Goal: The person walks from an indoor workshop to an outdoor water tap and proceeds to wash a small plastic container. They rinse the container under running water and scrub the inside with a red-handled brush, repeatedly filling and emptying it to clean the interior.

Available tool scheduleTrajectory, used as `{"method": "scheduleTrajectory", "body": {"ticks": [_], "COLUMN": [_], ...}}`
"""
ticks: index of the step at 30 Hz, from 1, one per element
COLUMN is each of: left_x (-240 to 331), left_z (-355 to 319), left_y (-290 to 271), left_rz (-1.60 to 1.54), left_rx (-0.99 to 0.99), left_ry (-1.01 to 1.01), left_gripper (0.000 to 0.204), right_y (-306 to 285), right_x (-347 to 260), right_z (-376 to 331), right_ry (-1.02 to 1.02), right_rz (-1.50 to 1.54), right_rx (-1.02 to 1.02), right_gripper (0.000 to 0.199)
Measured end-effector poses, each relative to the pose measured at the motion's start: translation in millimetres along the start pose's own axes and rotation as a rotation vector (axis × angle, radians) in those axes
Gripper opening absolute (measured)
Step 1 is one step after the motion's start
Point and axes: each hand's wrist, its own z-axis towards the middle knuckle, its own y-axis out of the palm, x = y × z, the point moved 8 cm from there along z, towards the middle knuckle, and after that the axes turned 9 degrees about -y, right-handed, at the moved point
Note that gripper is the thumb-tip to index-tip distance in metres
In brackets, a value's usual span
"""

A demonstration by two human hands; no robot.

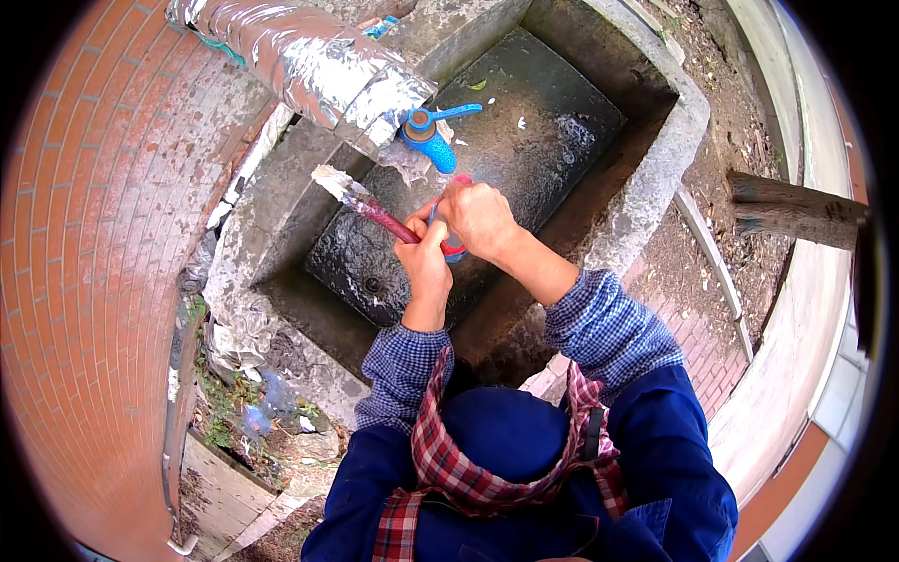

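Note:
My left hand (426, 264) is closed round a red-handled tool (382, 216) over the stone sink (646, 178). The tool's far end is whitish and ragged, like a worn brush or a crusted blade; I cannot tell which. Right beside it, my right hand (479, 220) is closed, with a small pinkish-red bit showing at its fingertips. Between the hands is a bluish, partly see-through thing, mostly hidden by fingers. Just beyond them is a blue tap (431, 148) with its lever pointing right. Wet patches shine on the sink's dark floor.
A foil-wrapped pipe (309, 61) runs from the upper left to the tap. The sink's thick, rough rim surrounds both hands. A brick wall (103, 272) stands at left. Leaf-strewn soil and a wooden post (791, 208) are at right.

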Motion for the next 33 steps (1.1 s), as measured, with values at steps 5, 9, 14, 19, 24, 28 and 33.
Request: {"method": "scheduleTrajectory", "body": {"ticks": [5, 9, 14, 19, 24, 28, 33], "left_x": [5, 9, 2, -3, -4, 4, 5], "left_z": [0, 2, 3, 2, 1, 0, 7], "left_y": [-2, -4, -9, -5, 0, 3, -4], "left_rz": [-0.098, -0.122, -0.17, -0.116, -0.074, -0.028, -0.03], "left_rx": [0.022, 0.011, 0.056, 0.021, 0.018, 0.063, 0.058], "left_ry": [0.025, 0.038, -0.006, -0.005, 0.01, 0.055, 0.116], "left_gripper": [0.024, 0.024, 0.023, 0.015, 0.007, 0.01, 0.024], "right_y": [8, 17, 8, 14, 15, 15, 15], "right_x": [6, 11, 5, 19, 20, 26, 26], "right_z": [-1, 2, -4, -1, 6, 10, 9], "right_ry": [0.034, 0.071, 0.014, 0.057, 0.153, 0.236, 0.292], "right_rz": [0.194, 0.409, 0.235, 0.297, 0.305, 0.376, 0.407], "right_rx": [0.077, -0.029, 0.07, 0.123, 0.082, 0.116, 0.115], "right_gripper": [0.025, 0.024, 0.02, 0.019, 0.018, 0.02, 0.02]}}
